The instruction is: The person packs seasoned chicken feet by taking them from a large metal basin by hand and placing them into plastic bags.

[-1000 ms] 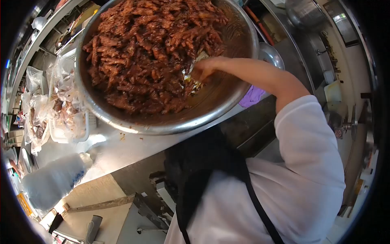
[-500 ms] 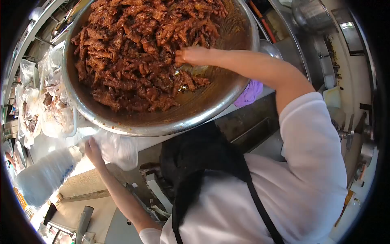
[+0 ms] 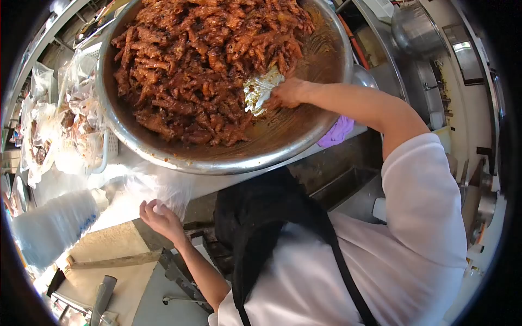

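Note:
A big steel bowl (image 3: pixel 217 167) holds a heap of reddish-brown, sauce-coated chicken feet (image 3: pixel 190 70). At the bowl's right side, my right hand (image 3: pixel 291 91) grips a whitish, shiny piece smeared with sauce (image 3: pixel 262 89); its exact kind is unclear. That piece lies against the edge of the heap. Below the bowl's left rim, my left hand (image 3: pixel 162 220) has its fingers curled on the lower edge of a thin clear plastic bag (image 3: pixel 157 185). To its left lies a stack of bags or cups wrapped in clear plastic (image 3: pixel 57 223).
Filled plastic bags (image 3: pixel 41 119) and a white basket (image 3: pixel 111 146) stand left of the bowl. A purple cloth (image 3: pixel 337 130) lies under its right rim. Farther right are a steel pot (image 3: pixel 417 30) and a metal counter.
My right hand has moved right within the bowl, and the whitish piece now shows in it. My left hand has come right and down from the plastic-wrapped stack, with the clear bag.

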The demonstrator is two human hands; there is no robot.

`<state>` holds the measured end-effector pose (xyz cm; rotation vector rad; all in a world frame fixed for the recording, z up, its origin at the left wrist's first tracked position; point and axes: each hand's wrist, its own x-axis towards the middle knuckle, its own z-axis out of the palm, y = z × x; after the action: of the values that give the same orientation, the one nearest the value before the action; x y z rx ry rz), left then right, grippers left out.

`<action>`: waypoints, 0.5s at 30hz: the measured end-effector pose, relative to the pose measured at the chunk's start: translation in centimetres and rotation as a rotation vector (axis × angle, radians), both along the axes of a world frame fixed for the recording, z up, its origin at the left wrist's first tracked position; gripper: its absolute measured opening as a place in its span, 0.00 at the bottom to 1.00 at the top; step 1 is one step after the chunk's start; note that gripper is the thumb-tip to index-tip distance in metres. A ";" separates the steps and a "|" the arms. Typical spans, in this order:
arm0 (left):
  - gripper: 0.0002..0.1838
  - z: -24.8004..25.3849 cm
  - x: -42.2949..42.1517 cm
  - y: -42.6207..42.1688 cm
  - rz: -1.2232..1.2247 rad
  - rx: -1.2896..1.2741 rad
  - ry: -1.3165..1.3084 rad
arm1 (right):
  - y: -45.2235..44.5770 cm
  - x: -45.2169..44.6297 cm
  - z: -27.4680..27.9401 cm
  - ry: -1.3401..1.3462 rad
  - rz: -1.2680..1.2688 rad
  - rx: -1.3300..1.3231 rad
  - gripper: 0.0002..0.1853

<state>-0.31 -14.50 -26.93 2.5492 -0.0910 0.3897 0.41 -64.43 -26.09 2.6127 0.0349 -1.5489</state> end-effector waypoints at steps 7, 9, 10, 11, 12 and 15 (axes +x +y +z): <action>0.15 3.4 1.1 2.3 0.161 -0.109 0.112 | 4.3 -1.4 1.4 -0.078 -0.074 0.070 0.20; 0.18 2.9 2.0 2.9 0.131 -0.187 -0.069 | 4.3 -1.3 2.4 -0.076 0.027 -0.031 0.19; 0.18 3.0 2.2 3.2 0.148 -0.259 0.021 | 4.4 -1.1 2.9 -0.073 0.076 -0.083 0.19; 0.19 3.8 2.4 3.3 0.172 -0.334 0.112 | 6.1 -1.8 3.9 -0.147 0.004 0.048 0.17; 0.19 4.2 2.5 3.4 0.195 -0.407 0.204 | 7.1 -1.4 4.8 -0.147 0.033 0.101 0.16; 0.20 4.2 2.8 4.2 0.220 -0.484 0.249 | 5.2 -1.8 4.2 -0.164 0.057 -0.002 0.17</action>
<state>2.54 -10.34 -22.68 2.1082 0.3389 0.1477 -1.38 -59.21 -21.90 2.7023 0.0941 -1.3114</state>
